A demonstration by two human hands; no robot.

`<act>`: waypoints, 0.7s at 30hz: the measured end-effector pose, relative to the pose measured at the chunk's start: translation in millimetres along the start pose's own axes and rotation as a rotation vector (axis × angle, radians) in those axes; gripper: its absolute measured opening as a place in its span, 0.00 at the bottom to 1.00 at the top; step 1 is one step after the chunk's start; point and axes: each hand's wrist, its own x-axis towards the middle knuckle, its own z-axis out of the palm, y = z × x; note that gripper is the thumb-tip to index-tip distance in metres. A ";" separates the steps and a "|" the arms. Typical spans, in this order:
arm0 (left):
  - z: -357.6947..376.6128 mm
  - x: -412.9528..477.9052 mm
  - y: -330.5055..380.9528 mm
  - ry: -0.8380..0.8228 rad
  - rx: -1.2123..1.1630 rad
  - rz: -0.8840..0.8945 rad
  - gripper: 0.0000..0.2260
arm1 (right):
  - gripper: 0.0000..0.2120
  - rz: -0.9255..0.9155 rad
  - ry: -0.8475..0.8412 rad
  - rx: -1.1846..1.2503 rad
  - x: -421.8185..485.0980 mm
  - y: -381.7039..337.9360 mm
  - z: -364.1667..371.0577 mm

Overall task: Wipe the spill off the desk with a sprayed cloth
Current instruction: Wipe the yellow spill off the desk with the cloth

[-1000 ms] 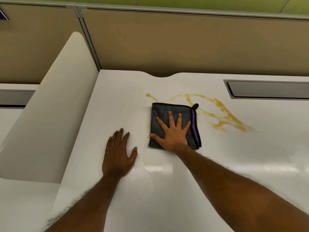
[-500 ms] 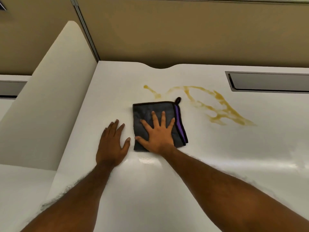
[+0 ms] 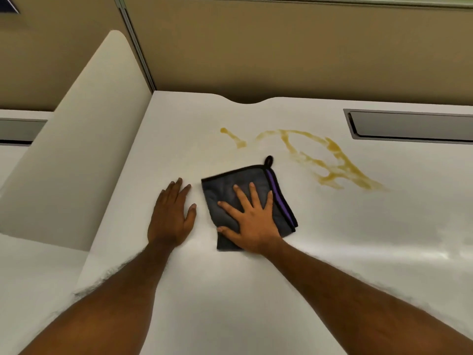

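Observation:
A yellow-brown spill (image 3: 332, 165) streaks across the white desk (image 3: 230, 290), from a small drip at the left to a wider smear at the right. A folded dark grey cloth (image 3: 225, 190) with a purple stripe and a black hanging loop lies just left of and nearer than the spill, slightly rotated. My right hand (image 3: 252, 221) presses flat on the cloth with fingers spread, covering its near half. Beside the cloth's left edge, my left hand (image 3: 171, 216) rests palm-down on the bare desk without touching it.
A grey recessed cable slot (image 3: 409, 126) sits in the desk at the back right. A tan partition wall (image 3: 281, 47) runs along the back. A cream side divider (image 3: 76, 162) rises on the left, with a neighbouring desk beyond it.
My right hand has slid the cloth left and toward me, off the spill's left part, and turned it slightly. The left hand stays planted on the desk.

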 end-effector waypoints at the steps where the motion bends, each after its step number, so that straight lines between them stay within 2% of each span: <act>1: 1.3 -0.1 -1.5 -0.010 0.006 0.003 0.30 | 0.30 -0.027 0.029 0.019 -8.9 12.6 0.4; 3: 3.9 0.2 -3.6 -0.023 0.026 -0.002 0.30 | 0.29 0.019 0.063 0.027 -21.1 45.0 -1.4; 6: 6.2 0.4 -1.4 -0.032 0.058 -0.011 0.31 | 0.34 0.267 0.019 0.010 -10.0 84.4 -10.1; 9: 5.5 0.2 0.0 -0.026 0.058 -0.011 0.31 | 0.40 0.406 -0.029 0.007 25.6 76.3 -16.3; 11: 5.0 0.4 -0.7 -0.028 0.054 -0.008 0.31 | 0.41 0.346 -0.043 0.000 38.9 56.5 -17.4; 13: 4.8 -0.2 -1.5 -0.029 0.049 -0.004 0.31 | 0.38 0.180 -0.053 -0.021 33.3 48.4 -14.1; 16: 4.6 -0.4 -1.6 -0.027 0.043 -0.002 0.31 | 0.33 0.053 -0.008 0.004 10.5 74.6 -10.4; 21: 4.6 3.0 1.4 -0.060 0.116 0.006 0.31 | 0.38 0.357 -0.016 -0.001 31.5 109.0 -19.8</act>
